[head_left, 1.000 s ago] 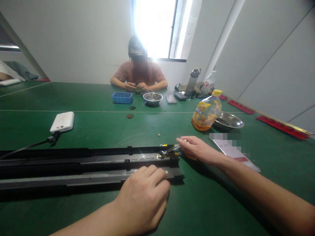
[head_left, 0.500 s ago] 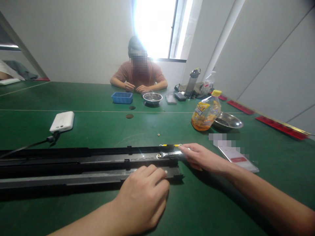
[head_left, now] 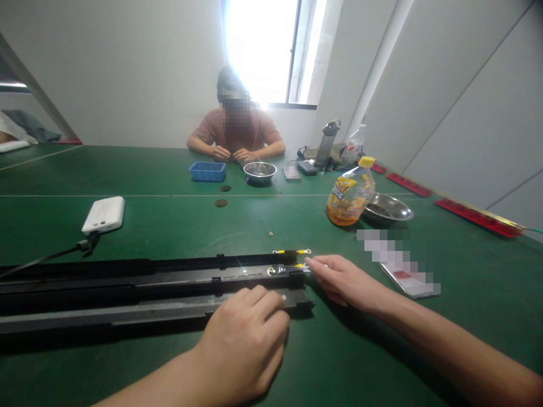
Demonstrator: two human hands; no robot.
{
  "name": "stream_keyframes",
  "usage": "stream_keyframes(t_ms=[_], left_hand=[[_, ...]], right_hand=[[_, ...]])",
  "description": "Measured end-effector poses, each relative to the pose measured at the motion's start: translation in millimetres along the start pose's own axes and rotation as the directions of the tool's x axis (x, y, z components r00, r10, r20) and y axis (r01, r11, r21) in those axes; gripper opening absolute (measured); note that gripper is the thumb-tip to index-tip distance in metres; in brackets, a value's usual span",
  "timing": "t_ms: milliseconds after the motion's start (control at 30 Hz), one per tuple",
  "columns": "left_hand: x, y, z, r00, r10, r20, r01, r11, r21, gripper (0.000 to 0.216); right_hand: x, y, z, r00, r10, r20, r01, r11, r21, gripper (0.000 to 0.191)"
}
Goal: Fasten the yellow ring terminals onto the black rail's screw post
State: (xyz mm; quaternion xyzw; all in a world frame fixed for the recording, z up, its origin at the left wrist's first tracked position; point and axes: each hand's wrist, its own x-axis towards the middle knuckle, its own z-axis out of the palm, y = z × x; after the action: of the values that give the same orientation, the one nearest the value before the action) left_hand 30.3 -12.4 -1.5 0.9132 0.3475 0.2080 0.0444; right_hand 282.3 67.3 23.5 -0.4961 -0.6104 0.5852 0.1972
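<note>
A slim metal wrench lies lengthwise in the right end of a long black channel-shaped rail, its head at a small brass-coloured nut. The right hand pinches the wrench's other end between thumb and forefinger, just past the rail's right edge; its remaining fingers curl under, partly hidden. The left hand rests with bent fingers close together over a second black rail, nearer the body; whether they grip it cannot be told, as the fingertips are hidden. A short yellow-and-black lead with ring ends lies along the farther rail's far edge, and a tiny brass ring sits beyond it. Green tabletop extends past both rail ends toward a clear, yellow-capped plastic bottle beside a shallow steel bowl.
</note>
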Motion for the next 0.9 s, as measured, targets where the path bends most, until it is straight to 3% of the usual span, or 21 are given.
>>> stream_keyframes(t_ms=[333, 900], left_hand=[[0, -1, -1, 1.0, -0.007, -0.004, 0.007, 1.0, -0.005, 0.009], [1, 1, -2, 1.0, -0.013, 0.016, 0.013, 1.0, 0.001, 0.009]], right_hand=[[23, -9, -39, 0.984, -0.167, 0.065, 0.177, 0.966, -0.191, 0.058], [36, -13, -39, 0.976, -0.153, 0.152, 0.192, 0.938, -0.289, 0.059]])
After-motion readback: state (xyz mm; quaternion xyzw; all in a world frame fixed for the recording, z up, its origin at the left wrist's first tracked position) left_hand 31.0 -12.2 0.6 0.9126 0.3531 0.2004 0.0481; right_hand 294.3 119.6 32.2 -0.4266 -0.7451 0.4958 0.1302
